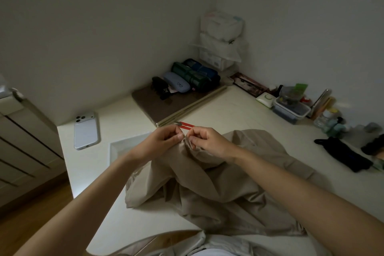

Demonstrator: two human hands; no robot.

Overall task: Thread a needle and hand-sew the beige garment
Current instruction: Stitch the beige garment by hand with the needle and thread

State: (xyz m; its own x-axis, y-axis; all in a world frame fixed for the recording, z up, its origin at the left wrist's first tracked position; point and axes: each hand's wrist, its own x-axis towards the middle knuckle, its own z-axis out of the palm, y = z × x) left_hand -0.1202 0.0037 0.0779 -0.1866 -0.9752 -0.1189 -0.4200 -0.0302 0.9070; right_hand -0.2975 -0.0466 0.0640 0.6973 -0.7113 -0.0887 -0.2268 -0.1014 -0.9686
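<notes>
**Q:** Nearest the viewer, where does the work lie?

**A:** The beige garment [218, 183] is heaped on the white table [239, 108], its near edge spilling off towards the lap. One fold is lifted into a peak on its far side.

**Q:** And the hands?

**A:** They meet at that peak, fingertips almost touching. The left hand [164, 141] has its fingers curled, thumb and forefinger pinching the top of the fold. The right hand [207, 141], also curled, pinches gathered cloth just beside it. Neither palm is spread.

**Q:** How far along is the task?

**A:** Needle and thread are too fine to make out, so threading cannot be confirmed. The paired pinch on one spot suggests stitching is under way or about to start. No finished seam can be seen, so most of the sewing probably remains.

**Q:** Beyond the hands?

**A:** A red-handled tool [188, 125], perhaps snips, lies on the table just behind the fingertips. A phone [86, 131] lies face down, well apart to the left.
</notes>
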